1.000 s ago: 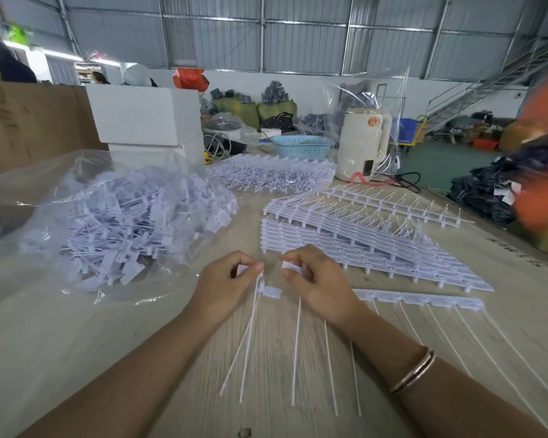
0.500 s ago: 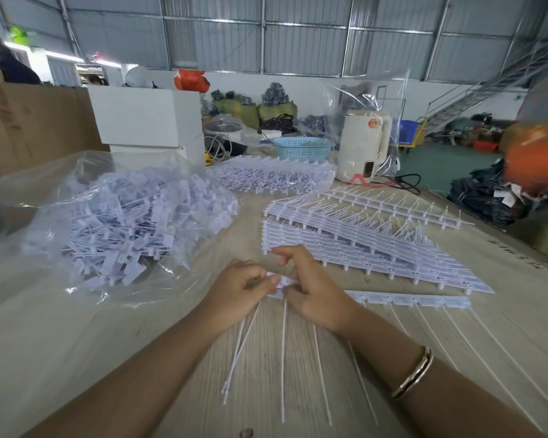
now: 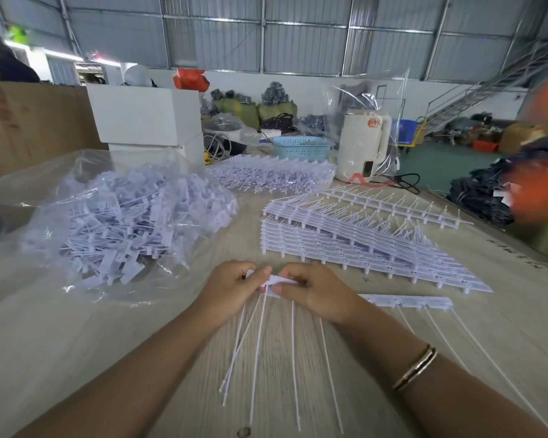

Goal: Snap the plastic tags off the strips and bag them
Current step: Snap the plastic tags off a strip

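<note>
Left hand (image 3: 234, 287) and right hand (image 3: 314, 290) both pinch the strip (image 3: 405, 301) end over the worktop (image 3: 76, 358); risk: uneven twist snaps a tail, or loose tags slip short of the bag (image 3: 114, 216).

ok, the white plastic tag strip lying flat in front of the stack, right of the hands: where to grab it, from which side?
Pinch the white plastic tag strip on its flat tag bar, probably from above at the free right end. The bar is the stiff, wide part; the thin tails trail toward the person and would flex. The right hand covers the left end, and the stack of strips crowds the far side.
</note>
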The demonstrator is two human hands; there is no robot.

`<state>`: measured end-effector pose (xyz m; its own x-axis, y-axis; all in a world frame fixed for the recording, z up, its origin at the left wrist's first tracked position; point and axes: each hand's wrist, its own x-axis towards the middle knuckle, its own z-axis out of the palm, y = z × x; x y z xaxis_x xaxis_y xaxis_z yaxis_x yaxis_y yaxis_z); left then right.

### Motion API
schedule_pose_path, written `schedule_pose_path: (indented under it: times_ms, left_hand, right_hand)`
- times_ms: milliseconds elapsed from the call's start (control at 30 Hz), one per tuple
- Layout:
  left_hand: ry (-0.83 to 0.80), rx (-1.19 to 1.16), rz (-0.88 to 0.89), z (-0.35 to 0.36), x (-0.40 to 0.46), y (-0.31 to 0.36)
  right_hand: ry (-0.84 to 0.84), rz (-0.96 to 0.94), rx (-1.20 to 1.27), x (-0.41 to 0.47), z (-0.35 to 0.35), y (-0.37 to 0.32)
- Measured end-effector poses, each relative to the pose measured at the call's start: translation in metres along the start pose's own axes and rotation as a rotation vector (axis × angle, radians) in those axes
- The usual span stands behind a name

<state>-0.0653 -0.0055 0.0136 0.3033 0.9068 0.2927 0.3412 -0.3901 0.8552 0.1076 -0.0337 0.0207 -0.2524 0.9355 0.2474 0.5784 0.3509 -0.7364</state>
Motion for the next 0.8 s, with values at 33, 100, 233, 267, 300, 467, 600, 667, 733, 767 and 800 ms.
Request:
schedule_pose_path:
  times_ms: [33, 100, 233, 267, 300, 467, 600, 667, 733, 767, 800]
  left_hand:
    - [0.016, -0.053, -0.023, 0.0, 0.0, 0.001]
    - [0.051, -0.195, -0.079, 0.001, 0.0, 0.004]
    - [0.084, -0.38, -0.184, 0.005, -0.002, 0.009]
    - [0.093, -0.412, -0.211, 0.006, -0.002, 0.011]
    - [0.099, -0.437, -0.23, 0.007, -0.002, 0.012]
    - [0.077, -0.459, -0.216, 0.009, -0.003, 0.017]
    - [0.045, -0.719, -0.268, -0.005, 0.003, 0.012]
    - [0.111, -0.478, -0.211, -0.016, 0.006, 0.003]
    - [0.135, 0.027, -0.078, -0.021, 0.008, -0.009]
    - [0.121, 0.188, -0.02, -0.021, 0.009, -0.014]
    - [0.106, 0.295, 0.025, -0.02, 0.009, -0.017]
  right_hand:
    - [0.025, -0.007, 0.006, 0.001, 0.001, 0.001]
    - [0.08, -0.025, 0.015, 0.002, 0.003, 0.003]
    - [0.182, -0.079, -0.025, 0.003, 0.009, 0.003]
    - [0.218, -0.082, -0.02, 0.004, 0.01, 0.0]
    - [0.249, -0.084, -0.019, 0.004, 0.01, -0.002]
    - [0.266, -0.126, 0.134, 0.003, 0.011, -0.005]
    - [0.293, -0.088, 0.43, -0.001, 0.002, -0.006]
    - [0.29, -0.047, 0.339, -0.002, -0.004, -0.002]
    - [0.255, -0.009, 0.245, -0.001, -0.004, 0.0]
    - [0.239, 0.001, 0.237, -0.001, -0.003, 0.0]
    - [0.23, -0.002, 0.236, -0.001, -0.001, -0.001]
